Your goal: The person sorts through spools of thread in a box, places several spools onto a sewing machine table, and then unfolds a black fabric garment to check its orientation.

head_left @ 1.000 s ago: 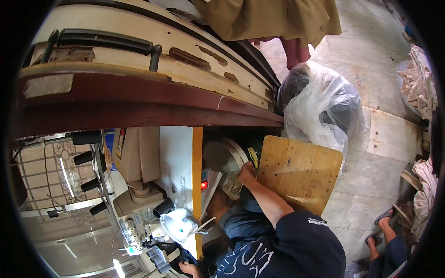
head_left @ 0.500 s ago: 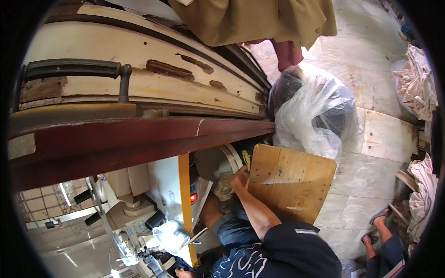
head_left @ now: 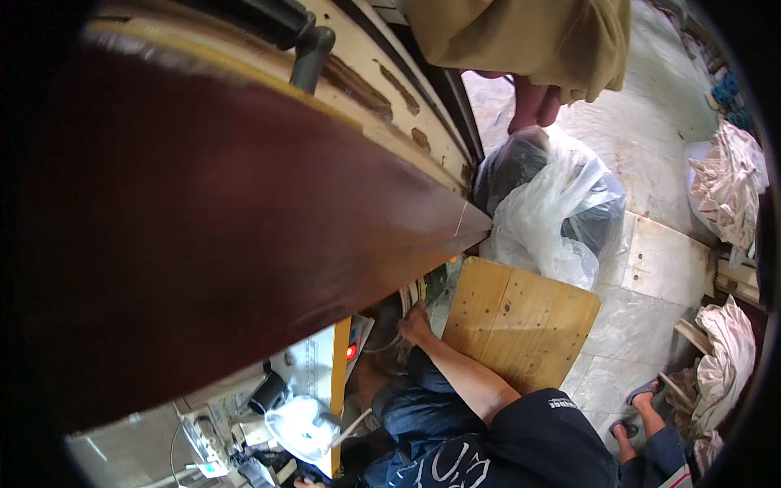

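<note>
Below the dark red-brown beam (head_left: 268, 228), my right hand (head_left: 415, 324) reaches down between the beam and a wooden board (head_left: 521, 321). Its fingers are curled at the pale curved rim (head_left: 405, 299) of what looks like a round container; the fingertips are partly hidden. Close to the lower edge, only a bit of my left hand (head_left: 305, 482) shows, beside the sewing machine (head_left: 203, 443); its fingers cannot be made out. A brightly lit white plastic bag or cover (head_left: 301, 427) sits near that machine, against a yellow-edged panel (head_left: 335, 382) with a red-lit switch (head_left: 351, 352).
A large clear plastic bag with dark contents (head_left: 561, 203) stands on the tiled floor (head_left: 667, 252). Brown cloth (head_left: 521, 41) hangs at the top. At right lie heaps of pale fabric (head_left: 724, 350); another person's sandalled feet (head_left: 634, 411) are nearby. A dark handle (head_left: 309, 61) juts out at upper left.
The view has shifted and tilted, so the red-brown beam now fills much of the left and hides more of the container. My right hand stays at the rim.
</note>
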`<state>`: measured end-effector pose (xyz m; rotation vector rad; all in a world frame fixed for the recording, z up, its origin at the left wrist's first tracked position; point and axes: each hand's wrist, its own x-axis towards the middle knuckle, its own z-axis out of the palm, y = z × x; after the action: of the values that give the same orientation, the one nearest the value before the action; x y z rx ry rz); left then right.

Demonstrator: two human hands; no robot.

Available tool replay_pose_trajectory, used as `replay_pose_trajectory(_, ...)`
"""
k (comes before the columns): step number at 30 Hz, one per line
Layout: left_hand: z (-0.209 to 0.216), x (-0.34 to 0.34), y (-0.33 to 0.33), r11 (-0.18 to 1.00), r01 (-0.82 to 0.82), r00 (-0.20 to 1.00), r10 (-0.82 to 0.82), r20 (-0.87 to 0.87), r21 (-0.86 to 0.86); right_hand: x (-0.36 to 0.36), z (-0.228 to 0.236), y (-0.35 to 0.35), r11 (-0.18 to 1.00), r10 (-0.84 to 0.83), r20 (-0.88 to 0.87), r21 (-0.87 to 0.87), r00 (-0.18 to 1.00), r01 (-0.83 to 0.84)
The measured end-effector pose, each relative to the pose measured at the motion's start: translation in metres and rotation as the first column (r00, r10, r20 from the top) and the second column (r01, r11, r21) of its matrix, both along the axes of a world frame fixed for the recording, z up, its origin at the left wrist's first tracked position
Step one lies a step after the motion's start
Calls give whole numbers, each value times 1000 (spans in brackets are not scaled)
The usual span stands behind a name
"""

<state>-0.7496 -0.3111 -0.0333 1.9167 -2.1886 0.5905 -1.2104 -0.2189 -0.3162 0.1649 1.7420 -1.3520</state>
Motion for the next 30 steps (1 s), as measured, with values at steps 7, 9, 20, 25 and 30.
replay_pose_trajectory(7, -2, -12, -10, 983, -166, 976, 176, 128, -85, 27, -38, -13, 995, -60, 242, 94, 968, 38)
replay_pose_trajectory(9, -3, -18, -8, 993, -112, 994, 112, 3, -42, 33, -51, -16, 995, -41, 281, 95, 959, 15)
replay_pose_trajectory(20, -8, -65, -36, 1000, 22, 991, -23, -134, -9, 8, -131, -33, 952, -304, 330, 140, 894, 273)
replay_pose_trajectory(25, -4, -26, -9, 997, -73, 989, 68, -131, -30, 14, -80, -34, 879, -389, 63, 325, 919, 350)
replay_pose_trajectory(30, -10, -23, 0, 991, 6, 981, -32, -192, -133, 14, -69, -31, 745, -665, 175, 225, 726, 628)
